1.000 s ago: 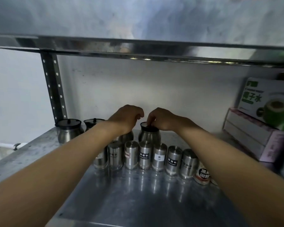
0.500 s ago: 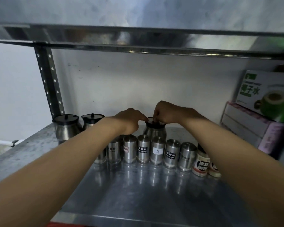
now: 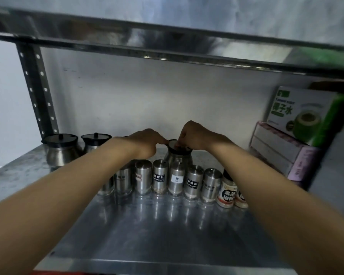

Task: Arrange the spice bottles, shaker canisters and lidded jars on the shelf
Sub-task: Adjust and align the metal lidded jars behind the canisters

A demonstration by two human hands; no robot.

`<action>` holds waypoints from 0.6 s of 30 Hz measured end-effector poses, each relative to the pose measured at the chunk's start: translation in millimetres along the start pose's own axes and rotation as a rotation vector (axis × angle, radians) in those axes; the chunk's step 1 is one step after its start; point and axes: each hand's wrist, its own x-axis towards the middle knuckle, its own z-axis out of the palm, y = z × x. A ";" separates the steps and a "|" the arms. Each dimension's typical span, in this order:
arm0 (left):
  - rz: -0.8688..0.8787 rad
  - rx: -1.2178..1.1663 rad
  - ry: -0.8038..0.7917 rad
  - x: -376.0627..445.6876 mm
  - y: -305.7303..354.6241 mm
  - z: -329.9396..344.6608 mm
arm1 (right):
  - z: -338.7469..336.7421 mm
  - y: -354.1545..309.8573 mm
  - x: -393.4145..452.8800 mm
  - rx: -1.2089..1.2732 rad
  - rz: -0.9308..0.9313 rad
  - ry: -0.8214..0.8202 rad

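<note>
A: Where are the hands?

B: Both reach to the back of the steel shelf (image 3: 167, 235), toward twelve o'clock. The right hand (image 3: 195, 135) sits on the black lid of a lidded jar (image 3: 179, 153), its fingers curled down and pinching at the lid's middle. The left hand (image 3: 147, 141) is just at that jar's nine o'clock, fingers curled under, fingertips touching the lid's rim; whether it truly grips anything, I cannot tell.

A: And the rest of the jars?

B: Two more lidded jars (image 3: 62, 149) stand side by side far off at ten o'clock, near the perforated upright (image 3: 36, 90).

A: The shakers?

B: A row of shaker canisters (image 3: 177, 181) stands directly in front of the held jar, touching shoulder to shoulder, several labelled. At the row's three o'clock end are two spice bottles (image 3: 226, 193) with white and red labels, partly behind the right forearm.

A: Anything else?

B: At two o'clock, a green and white carton (image 3: 298, 114) lies atop pale boxes (image 3: 282, 155).
</note>
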 end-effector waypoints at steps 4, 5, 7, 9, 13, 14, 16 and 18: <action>-0.032 0.139 -0.080 5.9 2.8 -1.6 | 2.4 1.6 0.9 0.047 0.020 0.040; -0.030 0.150 -0.089 7.7 1.5 -1.9 | 3.0 1.8 0.2 0.061 0.025 0.048; -0.052 0.130 -0.092 8.3 0.2 -3.0 | 4.4 1.6 -1.2 0.082 0.027 0.062; -0.048 0.093 -0.084 5.3 2.0 -3.1 | 5.8 4.2 -2.2 0.113 0.037 0.073; -0.063 0.003 -0.021 -3.7 -3.5 -6.5 | 0.4 3.6 -5.4 0.125 0.052 0.042; -0.064 -0.013 0.004 -5.8 -9.3 -10.1 | -2.9 2.0 -5.0 0.112 0.061 0.021; -0.079 -0.047 0.050 -12.0 -20.3 -20.7 | -9.1 -2.9 -3.3 0.033 0.076 -0.003; -0.086 -0.067 0.091 -21.6 -33.3 -33.4 | -11.0 -10.1 1.2 -0.043 0.052 0.023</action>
